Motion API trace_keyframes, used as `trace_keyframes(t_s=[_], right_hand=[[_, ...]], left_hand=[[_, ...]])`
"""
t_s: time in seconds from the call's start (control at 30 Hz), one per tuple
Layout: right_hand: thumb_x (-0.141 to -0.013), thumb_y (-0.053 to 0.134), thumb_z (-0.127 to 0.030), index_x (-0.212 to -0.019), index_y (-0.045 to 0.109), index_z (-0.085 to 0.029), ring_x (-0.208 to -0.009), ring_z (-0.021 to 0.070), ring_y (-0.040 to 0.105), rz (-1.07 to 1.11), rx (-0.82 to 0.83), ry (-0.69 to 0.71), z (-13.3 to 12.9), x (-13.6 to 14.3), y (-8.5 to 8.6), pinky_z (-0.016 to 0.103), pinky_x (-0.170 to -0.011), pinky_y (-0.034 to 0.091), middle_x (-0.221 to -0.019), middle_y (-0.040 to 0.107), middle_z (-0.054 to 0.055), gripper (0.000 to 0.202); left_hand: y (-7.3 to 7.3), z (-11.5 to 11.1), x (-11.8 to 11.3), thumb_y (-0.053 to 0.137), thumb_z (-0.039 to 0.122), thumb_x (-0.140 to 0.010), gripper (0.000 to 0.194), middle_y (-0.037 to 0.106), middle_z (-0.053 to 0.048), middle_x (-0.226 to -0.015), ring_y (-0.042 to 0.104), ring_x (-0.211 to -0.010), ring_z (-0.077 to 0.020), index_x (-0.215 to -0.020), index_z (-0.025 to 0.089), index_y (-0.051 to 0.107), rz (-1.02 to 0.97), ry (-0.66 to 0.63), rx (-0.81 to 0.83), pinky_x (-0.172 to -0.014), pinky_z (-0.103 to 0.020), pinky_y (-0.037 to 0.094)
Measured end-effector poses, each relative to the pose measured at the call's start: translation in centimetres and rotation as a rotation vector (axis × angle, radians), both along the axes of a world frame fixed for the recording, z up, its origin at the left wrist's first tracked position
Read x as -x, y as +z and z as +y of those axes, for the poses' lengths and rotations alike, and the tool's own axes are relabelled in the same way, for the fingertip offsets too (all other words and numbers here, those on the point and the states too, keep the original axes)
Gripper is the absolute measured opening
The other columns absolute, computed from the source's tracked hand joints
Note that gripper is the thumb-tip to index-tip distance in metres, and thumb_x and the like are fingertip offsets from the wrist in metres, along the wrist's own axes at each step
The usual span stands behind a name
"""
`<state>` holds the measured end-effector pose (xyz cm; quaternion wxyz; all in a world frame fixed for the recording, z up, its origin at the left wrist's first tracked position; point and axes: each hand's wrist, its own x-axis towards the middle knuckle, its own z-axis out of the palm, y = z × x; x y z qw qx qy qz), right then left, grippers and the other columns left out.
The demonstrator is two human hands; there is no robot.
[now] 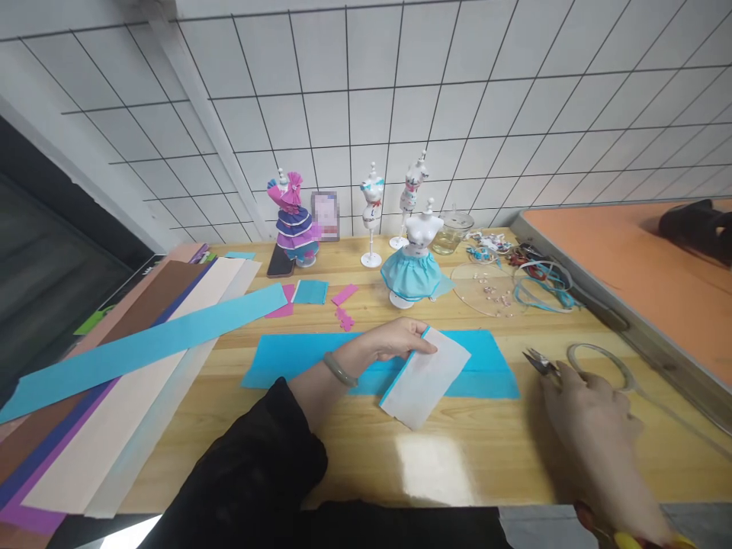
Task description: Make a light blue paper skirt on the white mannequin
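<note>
White sheet [426, 377] in left hand [403, 339]; mannequin [372, 201] markings illegible.

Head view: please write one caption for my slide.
Left hand holding a blue-edged white piece over a wide blue strip, right hand at the metal snips.

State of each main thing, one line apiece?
Left hand: closed on white piece
White piece: held, tilted
Right hand: at metal tool, grip unclear
Metal tool: partly covered
Centre blue strip: lying flat
Turquoise-skirted mannequin: upright, torso bare
Tiered-dress mannequin: upright, dressed
Propped screen: lit
Glass vessel: upright
</note>
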<state>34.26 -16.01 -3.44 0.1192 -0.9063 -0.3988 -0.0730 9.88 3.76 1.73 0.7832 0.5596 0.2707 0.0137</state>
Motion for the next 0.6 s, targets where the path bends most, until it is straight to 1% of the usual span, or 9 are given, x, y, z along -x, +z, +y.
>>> trace_keyframes(t_s=[0.03,0.1,0.13,0.2,0.27,0.33,0.47,0.53,0.6], right_hand=[[-0.087,0.042,-0.046,-0.119,0.063,-0.014,-0.114,0.0494,0.050,0.001,-0.045,0.009,0.3,0.5,0.5,0.068,-0.085,0.040,-0.115,0.059,0.028,0.050],[-0.085,0.047,-0.050,-0.123,0.060,-0.014,-0.121,0.0429,0.049,0.128,-0.181,0.073,1.2,2.1,1.6,0.061,-0.096,0.039,-0.124,0.059,0.024,0.054],[-0.082,0.051,-0.052,-0.126,0.057,-0.013,-0.119,0.0389,0.052,0.282,-0.276,0.133,1.6,3.3,2.2,0.056,-0.097,0.041,-0.122,0.061,0.022,0.060],[-0.077,0.060,-0.055,-0.130,0.053,-0.017,-0.107,0.0318,0.062,0.755,-0.392,0.165,2.6,6.1,3.1,0.050,-0.094,0.046,-0.114,0.067,0.015,0.065],[-0.074,0.066,-0.056,-0.130,0.053,-0.018,-0.101,0.0289,0.066,1.205,-0.437,0.234,3.4,8.9,3.7,0.045,-0.089,0.052,-0.110,0.070,0.014,0.069],[-0.069,0.073,-0.054,-0.121,0.061,-0.019,-0.096,0.0281,0.068,1.450,-0.422,0.296,4.0,11.1,3.8,0.042,-0.083,0.055,-0.105,0.072,0.012,0.064],[-0.062,0.082,-0.046,-0.099,0.071,-0.018,-0.080,0.0262,0.071,1.621,-0.369,0.289,4.7,13.0,3.7,0.040,-0.075,0.056,-0.091,0.076,0.010,0.048],[-0.060,0.084,-0.043,-0.094,0.072,-0.018,-0.076,0.0251,0.072,1.657,-0.378,0.246,4.7,12.9,3.7,0.039,-0.074,0.056,-0.086,0.077,0.008,0.044],[-0.058,0.085,-0.041,-0.090,0.072,-0.018,-0.076,0.0242,0.072,1.669,-0.406,0.217,4.8,12.5,3.8,0.037,-0.074,0.056,-0.086,0.077,0.008,0.041]], left_hand=[[0.0,0.0,0.0,0.068,0.015,-0.069,0.011,0.065,-0.001,-0.076,0.059,-0.067,-0.0105,-0.080,0.013,0.065,0.001,-0.001,-0.001,-0.057,-0.022,0.035],[0.0,0.0,0.0,0.069,0.017,-0.070,0.013,0.066,-0.001,-0.076,0.059,-0.066,-0.0105,-0.081,0.013,0.066,0.001,-0.002,-0.004,-0.056,-0.021,0.035],[0.0,0.0,0.0,0.070,0.017,-0.069,0.015,0.066,-0.001,-0.077,0.059,-0.066,-0.0104,-0.083,0.013,0.066,-0.006,0.001,-0.004,-0.057,-0.021,0.035],[0.2,-0.1,0.0,0.071,0.018,-0.069,0.018,0.067,-0.002,-0.078,0.058,-0.065,-0.0099,-0.085,0.012,0.068,-0.035,0.020,-0.001,-0.057,-0.021,0.036],[0.6,-0.3,-0.1,0.071,0.017,-0.069,0.019,0.067,-0.002,-0.077,0.055,-0.063,-0.0084,-0.087,0.011,0.068,-0.065,0.057,0.001,-0.057,-0.020,0.036],[1.1,-0.6,-0.1,0.069,0.016,-0.071,0.014,0.066,-0.001,-0.074,0.052,-0.060,-0.0066,-0.084,0.011,0.068,-0.074,0.120,0.012,-0.056,-0.019,0.035],[1.7,-0.8,-0.2,0.067,0.014,-0.074,0.008,0.064,0.000,-0.073,0.050,-0.059,-0.0057,-0.082,0.012,0.066,-0.060,0.232,0.036,-0.056,-0.018,0.036],[1.5,-0.7,-0.2,0.068,0.019,-0.075,0.015,0.065,-0.002,-0.080,0.054,-0.065,-0.0070,-0.088,0.013,0.067,-0.072,0.236,0.024,-0.058,-0.019,0.037],[1.0,-0.6,-0.2,0.072,0.027,-0.074,0.027,0.067,-0.004,-0.090,0.058,-0.074,-0.0099,-0.097,0.014,0.067,-0.081,0.192,-0.002,-0.060,-0.020,0.039]])
